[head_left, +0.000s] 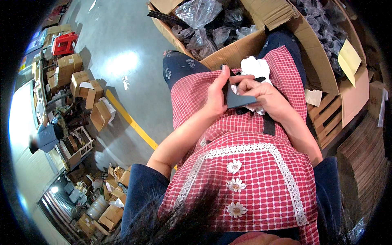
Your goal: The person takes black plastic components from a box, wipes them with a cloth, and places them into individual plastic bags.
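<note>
Head view looks straight down a seated person's front, over a red checked apron (pixel 261 171) trimmed with white lace and three fabric flowers. Both hands meet over the lap, a little right of centre. The left hand (pixel 216 92) is closed on the left edge of a flat dark pouch (pixel 241 99), thumb up along its side, apparently to steady it. The right hand (pixel 261 94) curls over the pouch's top edge, fingers bent and pinching at it near a thin black strip (pixel 260 79) (whether that strip belongs to the pouch I cannot tell). So the pouch sits between the two hands, just above the apron, tilted up toward the face, probably so its opening can be seen and worked.

White cloth (pixel 255 67) bunches just beyond the hands, touching the far side of the pouch and resting on the knees, close enough to reach without leaning.

Farther off stands an open cardboard box (pixel 232 53) full of clear plastic bags of dark items, its flap pressed against the knees. A second box (pixel 326 69) sits to the far right, with a yellow slip (pixel 349 61) on its wall, above a wooden pallet (pixel 326 122).

To the left, grey floor (pixel 122 49) carries a yellow line (pixel 132 122); past it, small cartons (pixel 87 92) and a red stool (pixel 64 43) crowd shelving, and another person (pixel 45 139) sits there, well apart.
</note>
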Motion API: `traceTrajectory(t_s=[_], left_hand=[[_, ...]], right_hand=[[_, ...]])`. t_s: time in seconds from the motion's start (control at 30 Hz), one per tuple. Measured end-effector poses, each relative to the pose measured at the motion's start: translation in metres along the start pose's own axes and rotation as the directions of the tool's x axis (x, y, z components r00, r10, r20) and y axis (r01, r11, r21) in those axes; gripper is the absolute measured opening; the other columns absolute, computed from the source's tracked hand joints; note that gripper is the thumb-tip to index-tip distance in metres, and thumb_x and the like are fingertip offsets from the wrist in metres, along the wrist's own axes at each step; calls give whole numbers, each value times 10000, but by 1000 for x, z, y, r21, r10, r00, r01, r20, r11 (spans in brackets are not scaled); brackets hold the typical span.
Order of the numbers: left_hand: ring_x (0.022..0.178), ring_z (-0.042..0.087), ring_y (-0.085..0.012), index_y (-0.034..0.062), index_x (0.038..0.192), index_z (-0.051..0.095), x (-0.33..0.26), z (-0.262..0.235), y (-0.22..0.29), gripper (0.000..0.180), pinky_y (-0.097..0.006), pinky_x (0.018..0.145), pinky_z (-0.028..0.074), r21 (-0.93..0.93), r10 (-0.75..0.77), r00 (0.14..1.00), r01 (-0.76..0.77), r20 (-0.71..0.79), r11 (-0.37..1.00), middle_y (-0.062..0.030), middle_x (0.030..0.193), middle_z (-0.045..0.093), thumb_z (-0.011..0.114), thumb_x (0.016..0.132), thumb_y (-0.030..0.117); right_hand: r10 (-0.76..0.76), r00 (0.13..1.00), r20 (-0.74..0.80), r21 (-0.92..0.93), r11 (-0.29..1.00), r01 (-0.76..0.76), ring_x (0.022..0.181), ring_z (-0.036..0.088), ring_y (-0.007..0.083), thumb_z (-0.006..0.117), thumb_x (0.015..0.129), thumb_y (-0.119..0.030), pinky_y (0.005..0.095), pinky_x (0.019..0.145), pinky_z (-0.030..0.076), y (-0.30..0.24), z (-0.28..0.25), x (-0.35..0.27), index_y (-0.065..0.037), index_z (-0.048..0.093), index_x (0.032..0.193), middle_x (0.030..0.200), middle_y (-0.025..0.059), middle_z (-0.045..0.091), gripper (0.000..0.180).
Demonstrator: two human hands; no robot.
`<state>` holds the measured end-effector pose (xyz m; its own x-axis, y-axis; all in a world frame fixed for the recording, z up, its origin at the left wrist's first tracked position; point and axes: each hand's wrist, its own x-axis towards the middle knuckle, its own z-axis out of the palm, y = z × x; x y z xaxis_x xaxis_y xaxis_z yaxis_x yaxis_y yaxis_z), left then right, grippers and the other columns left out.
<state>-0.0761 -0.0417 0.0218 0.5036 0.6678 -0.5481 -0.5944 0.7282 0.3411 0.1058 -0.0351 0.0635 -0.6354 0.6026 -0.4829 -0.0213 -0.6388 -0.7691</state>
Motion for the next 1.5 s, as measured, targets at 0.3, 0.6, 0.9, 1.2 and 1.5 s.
traceTrajectory(t_s=[0.3,0.6,0.9,1.2,1.5], left_hand=[[1089,639,-234,-66,1291,568,6,1,1,670,-364,1019,476,125,62,997,-56,-46,991,-152,1239,641,455,985,519],[1105,619,-263,-72,1310,575,-2,17,7,660,-357,1021,473,75,26,1000,-27,18,997,-185,1233,636,281,967,411],[1052,648,-184,-8,1194,693,4,16,6,429,-315,977,486,577,174,980,-200,100,792,-123,1165,691,356,954,104],[966,673,-180,-19,1055,744,30,15,-9,315,-319,901,511,375,108,993,-116,44,920,-102,1047,719,533,929,178],[1010,658,-220,-28,1241,639,24,20,-12,516,-343,953,494,409,33,997,0,-72,913,-135,1135,693,396,1022,371]], right_hand=[[-74,936,-343,344,918,199,859,604,126,521,760,92,255,793,460,12,9,-13,36,693,905,991,47,623,232],[-397,911,-114,-409,854,321,965,587,178,570,838,19,276,842,461,14,13,-4,21,712,921,1049,68,599,164],[-342,932,119,-992,8,129,1063,572,297,634,709,-104,425,931,426,1,28,-10,-40,751,863,1058,135,622,203],[-381,924,-23,-988,-133,-79,985,604,305,631,708,-26,432,812,512,-31,5,-59,-28,740,878,1005,138,579,202],[-588,801,115,-915,252,316,963,596,344,595,750,71,410,856,493,-9,3,-29,-12,699,1032,1025,149,599,312]])
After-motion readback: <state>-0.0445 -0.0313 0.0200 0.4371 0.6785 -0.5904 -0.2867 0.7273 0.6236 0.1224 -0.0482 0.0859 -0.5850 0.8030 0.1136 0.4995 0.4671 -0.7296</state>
